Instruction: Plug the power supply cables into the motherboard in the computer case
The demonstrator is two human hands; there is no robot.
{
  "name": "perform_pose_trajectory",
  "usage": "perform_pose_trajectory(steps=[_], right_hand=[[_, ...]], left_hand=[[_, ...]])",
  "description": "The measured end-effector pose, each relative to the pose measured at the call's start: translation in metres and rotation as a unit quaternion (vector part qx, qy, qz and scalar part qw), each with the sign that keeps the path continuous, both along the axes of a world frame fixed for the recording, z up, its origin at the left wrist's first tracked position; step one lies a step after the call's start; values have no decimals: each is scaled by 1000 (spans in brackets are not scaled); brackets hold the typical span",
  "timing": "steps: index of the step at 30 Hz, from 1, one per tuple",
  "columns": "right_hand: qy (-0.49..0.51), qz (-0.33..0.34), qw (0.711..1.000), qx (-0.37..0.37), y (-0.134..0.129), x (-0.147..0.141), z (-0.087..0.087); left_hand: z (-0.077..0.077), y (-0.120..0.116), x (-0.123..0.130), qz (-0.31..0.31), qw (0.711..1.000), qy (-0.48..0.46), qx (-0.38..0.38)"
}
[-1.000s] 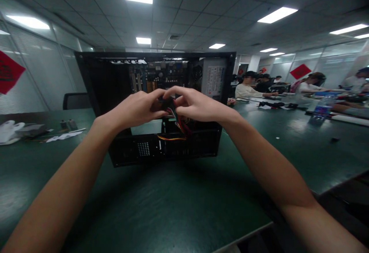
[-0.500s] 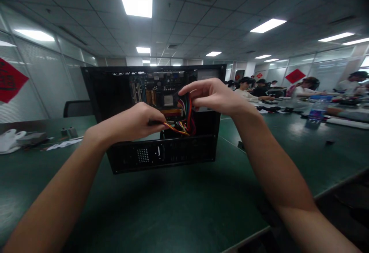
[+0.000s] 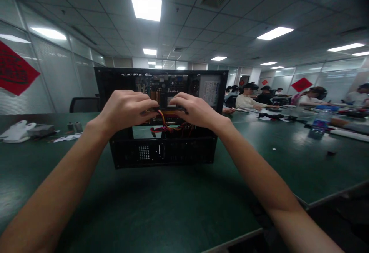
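An open black computer case [image 3: 178, 156] stands on the green table, its inside facing me. Within it I see a motherboard [image 3: 141, 87] and, at the upper right, a power supply [image 3: 210, 91]. My left hand [image 3: 123, 109] is closed on a power cable [image 3: 163, 117] with yellow and red wires, in front of the board. Beside it, my right hand [image 3: 198, 110] has curled fingers near the middle of the board; whatever lies between them is hidden. A bundle of coloured wires [image 3: 173, 129] hangs below both hands.
At left lie a white plastic bag [image 3: 17, 130], a grey box [image 3: 42, 130] and papers [image 3: 67, 137]. A water bottle [image 3: 321, 121] and black items [image 3: 271, 116] are at right. Several people sit at the far tables. A chair [image 3: 84, 104] stands behind.
My left hand has risen with the power cable toward the board. My right hand has moved down and left, and the thick wire bundle it held now hangs lower. The view has shifted slightly.
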State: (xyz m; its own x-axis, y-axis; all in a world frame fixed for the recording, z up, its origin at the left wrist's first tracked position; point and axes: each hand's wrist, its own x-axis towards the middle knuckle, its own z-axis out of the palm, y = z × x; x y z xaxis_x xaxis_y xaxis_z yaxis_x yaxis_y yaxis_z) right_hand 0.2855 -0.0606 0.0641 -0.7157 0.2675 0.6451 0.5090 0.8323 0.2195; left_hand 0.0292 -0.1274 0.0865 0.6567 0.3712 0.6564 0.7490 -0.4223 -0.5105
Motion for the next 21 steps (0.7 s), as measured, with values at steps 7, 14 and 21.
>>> perform_pose_trajectory(steps=[7,14,21], right_hand=[[-68,161,945,-276,-12,-13,-6],[-32,256,903,-344,-28,12,13],[26,226,924,-307,-32,33,25]], left_hand=[[11,-58,21,-16,997,28,66],[8,-72,38,-14,995,-13,95],[7,-31,17,12,997,-79,3]])
